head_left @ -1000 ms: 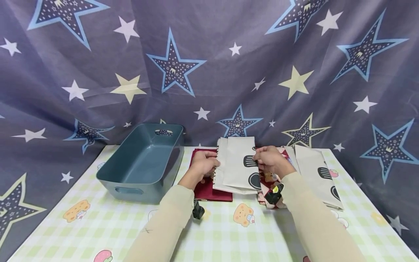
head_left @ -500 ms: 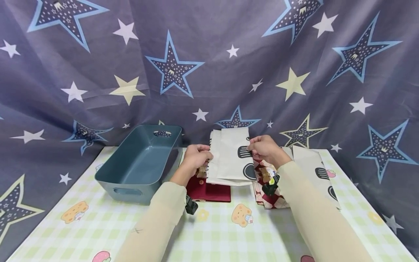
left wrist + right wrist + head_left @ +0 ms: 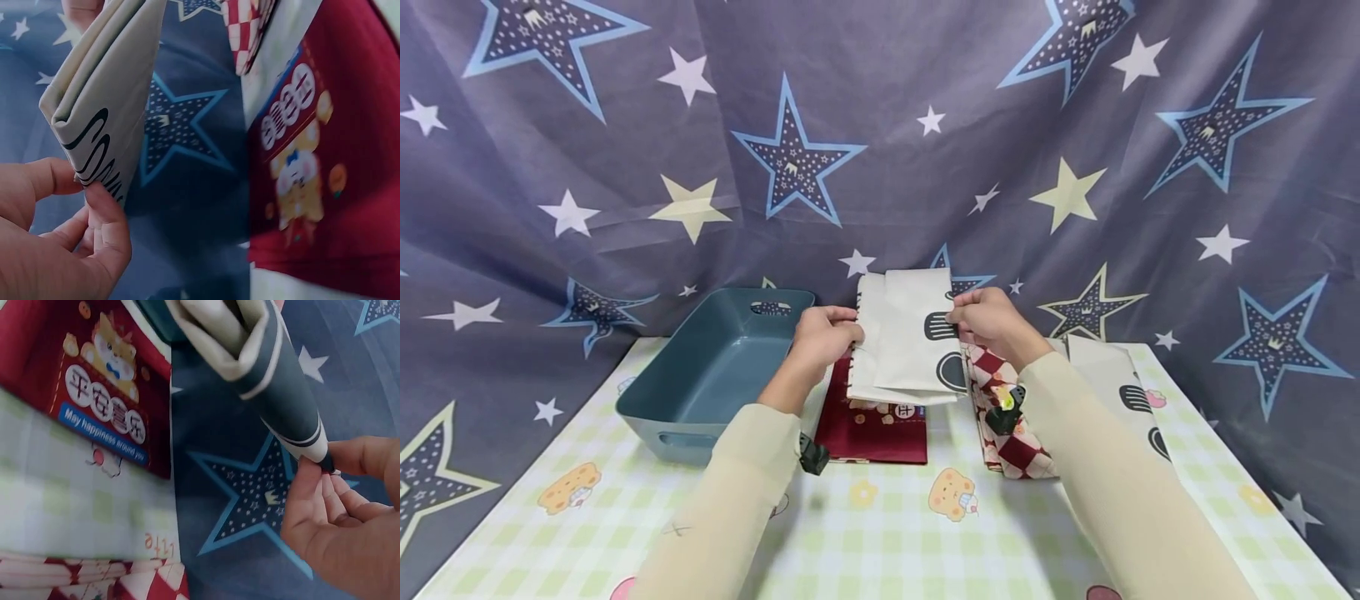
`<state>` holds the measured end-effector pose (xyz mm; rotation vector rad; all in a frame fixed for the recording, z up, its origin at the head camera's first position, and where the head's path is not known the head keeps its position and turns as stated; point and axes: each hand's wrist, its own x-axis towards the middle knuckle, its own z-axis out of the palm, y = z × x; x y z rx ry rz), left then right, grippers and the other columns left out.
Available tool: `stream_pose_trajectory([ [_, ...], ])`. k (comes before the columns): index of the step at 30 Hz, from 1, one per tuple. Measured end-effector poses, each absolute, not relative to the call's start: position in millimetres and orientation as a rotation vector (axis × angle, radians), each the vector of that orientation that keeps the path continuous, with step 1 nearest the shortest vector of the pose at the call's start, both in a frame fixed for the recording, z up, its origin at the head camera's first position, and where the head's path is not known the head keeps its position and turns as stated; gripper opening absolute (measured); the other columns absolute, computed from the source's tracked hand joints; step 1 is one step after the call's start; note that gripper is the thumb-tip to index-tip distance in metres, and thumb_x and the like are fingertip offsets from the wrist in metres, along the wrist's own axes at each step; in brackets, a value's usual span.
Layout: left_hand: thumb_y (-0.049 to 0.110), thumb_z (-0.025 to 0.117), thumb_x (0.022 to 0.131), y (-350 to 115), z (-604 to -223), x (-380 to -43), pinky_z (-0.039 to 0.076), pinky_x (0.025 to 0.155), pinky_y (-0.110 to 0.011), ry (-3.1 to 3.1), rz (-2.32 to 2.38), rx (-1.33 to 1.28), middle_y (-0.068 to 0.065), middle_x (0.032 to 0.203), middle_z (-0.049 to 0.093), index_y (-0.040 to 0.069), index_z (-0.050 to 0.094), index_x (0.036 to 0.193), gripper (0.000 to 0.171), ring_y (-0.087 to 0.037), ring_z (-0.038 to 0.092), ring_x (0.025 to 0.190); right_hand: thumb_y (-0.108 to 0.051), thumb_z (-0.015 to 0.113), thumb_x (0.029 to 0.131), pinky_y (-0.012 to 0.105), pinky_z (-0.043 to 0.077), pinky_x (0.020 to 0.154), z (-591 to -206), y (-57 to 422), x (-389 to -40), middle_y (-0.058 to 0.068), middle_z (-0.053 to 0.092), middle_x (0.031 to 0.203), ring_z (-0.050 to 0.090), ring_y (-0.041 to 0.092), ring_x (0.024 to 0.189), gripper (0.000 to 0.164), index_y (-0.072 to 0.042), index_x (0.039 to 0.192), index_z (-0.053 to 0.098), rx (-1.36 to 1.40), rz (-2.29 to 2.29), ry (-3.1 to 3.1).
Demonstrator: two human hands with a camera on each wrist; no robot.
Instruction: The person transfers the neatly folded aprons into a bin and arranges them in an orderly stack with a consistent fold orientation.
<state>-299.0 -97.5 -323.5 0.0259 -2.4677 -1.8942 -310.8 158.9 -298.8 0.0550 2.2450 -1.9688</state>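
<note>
A folded off-white cloth (image 3: 910, 342) with dark utensil-like prints is held up between both hands. My left hand (image 3: 822, 340) pinches its left edge between thumb and fingers; the left wrist view shows dark lettering beside the left fingertips (image 3: 103, 197). At the opposite edge my right hand (image 3: 994, 323) pinches the cloth, its thumb and fingers closing on a corner in the right wrist view. Below the cloth lies a dark red folded cloth (image 3: 880, 442) with a cartoon animal and white round characters. A red-and-cream diamond-patterned cloth (image 3: 1018, 450) lies under my right wrist.
A blue-grey plastic bin (image 3: 700, 429) with handle holes stands at the left of the table. Another folded off-white cloth (image 3: 1101, 371) lies at the right. The green-checked tablecloth (image 3: 865, 542) covers the table, and a starry curtain (image 3: 880, 100) hangs right behind it.
Both hands have lifted the off-white cloth and carried it left, toward the bin. More of the dark red cloth and the diamond-patterned cloth now shows.
</note>
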Motion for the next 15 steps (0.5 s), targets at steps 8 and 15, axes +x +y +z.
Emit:
stream_pose_trajectory([
  [8,0.005,0.064,0.088,-119.0,-302.5,-290.0,0.056,0.070,-0.030,-2.512,-1.765,-0.007,-0.012,0.110,0.066,0.003,0.066,0.127,0.039,-0.017,0.061,0.079,0.002,0.062,0.097,0.023,0.054,0.067,-288.2,137.8,-309.7,0.009,0.057,0.099,0.054,0.012,0.073,0.032,0.007,0.127,0.052,0.039,-1.996,2.258],
  [15,0.007,0.064,0.090,-139.7,-287.9,-281.6,0.060,0.077,-0.035,-2.513,-1.714,-0.023,-0.013,0.111,0.064,0.003,0.065,0.129,0.040,-0.021,0.065,0.083,0.000,0.062,0.098,0.030,0.057,0.083,-278.8,117.6,-304.7,0.014,0.059,0.111,0.060,0.017,0.088,0.033,0.007,0.130,0.056,0.001,-2.051,2.257],
])
